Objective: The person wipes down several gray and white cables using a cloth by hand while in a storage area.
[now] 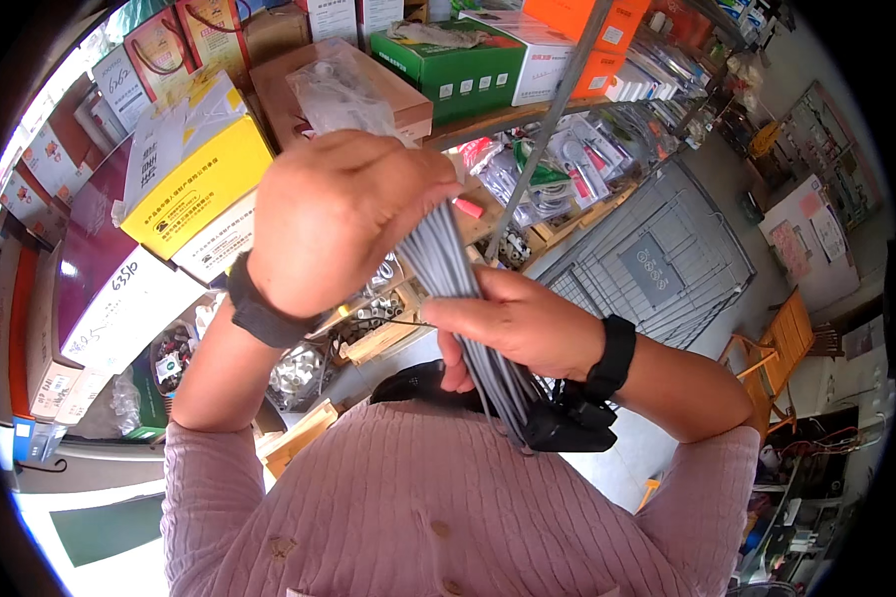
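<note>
A bundle of thin grey cables (446,261) runs slanting between both hands, close under the camera. My left hand (343,214) is closed over the bundle's upper end, with a dark band on the wrist. My right hand (513,323) grips the bundle lower down, thumb across it, a black band on that wrist too. Below the right hand the cables run down to a black block (567,428) at their lower end. My pink knitted sleeves fill the lower part of the view.
Shelves behind hold a yellow box (204,179), a brown carton (368,85), a green box (453,65) and orange boxes (587,40). Wooden trays of small packed parts (558,179) sit below. A grey wire rack (657,269) and an orange wooden chair (782,343) stand on the right.
</note>
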Available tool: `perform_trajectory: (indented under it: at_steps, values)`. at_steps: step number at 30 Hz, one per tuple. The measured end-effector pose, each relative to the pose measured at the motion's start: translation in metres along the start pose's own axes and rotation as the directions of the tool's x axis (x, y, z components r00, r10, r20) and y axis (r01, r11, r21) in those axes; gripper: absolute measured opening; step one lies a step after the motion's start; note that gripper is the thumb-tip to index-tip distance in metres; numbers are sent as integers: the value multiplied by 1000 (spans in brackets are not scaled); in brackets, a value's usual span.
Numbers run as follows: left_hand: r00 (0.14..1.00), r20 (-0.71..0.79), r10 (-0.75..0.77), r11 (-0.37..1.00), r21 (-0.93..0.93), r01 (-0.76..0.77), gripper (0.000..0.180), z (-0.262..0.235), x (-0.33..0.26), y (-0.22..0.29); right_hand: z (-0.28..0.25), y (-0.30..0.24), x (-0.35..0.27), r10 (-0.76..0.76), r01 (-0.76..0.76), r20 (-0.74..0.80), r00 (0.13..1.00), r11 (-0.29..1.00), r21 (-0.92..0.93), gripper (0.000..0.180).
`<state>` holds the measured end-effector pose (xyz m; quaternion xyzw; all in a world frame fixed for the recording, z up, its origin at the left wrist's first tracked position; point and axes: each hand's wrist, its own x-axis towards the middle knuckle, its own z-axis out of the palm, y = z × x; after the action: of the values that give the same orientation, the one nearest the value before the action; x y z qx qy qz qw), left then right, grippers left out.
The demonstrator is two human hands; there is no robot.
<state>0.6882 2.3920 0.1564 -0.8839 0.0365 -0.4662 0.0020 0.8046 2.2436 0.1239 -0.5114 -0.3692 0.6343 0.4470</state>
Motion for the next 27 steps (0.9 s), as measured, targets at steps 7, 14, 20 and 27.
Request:
perform_trajectory:
  at_steps: [7, 14, 20, 27]
  values:
    - [998, 40, 43, 999, -9, -43, 20, 12, -8, 7, -20, -9, 22, -112, 113, 26, 993, 992, -52, 23]
    - [983, -52, -178, 984, 20, 179, 23, 10, -18, 10, -21, -15, 18, -73, 72, 10, 997, 997, 32, 20]
    - [961, -140, -237, 972, -36, 234, 20, 12, -30, -3, -17, -13, 13, 25, -24, -13, 1000, 997, 69, 20]
    - [991, -30, -130, 964, -237, 119, 18, 10, -39, 10, -16, -16, 16, 20, -22, 18, 1000, 997, 76, 20]
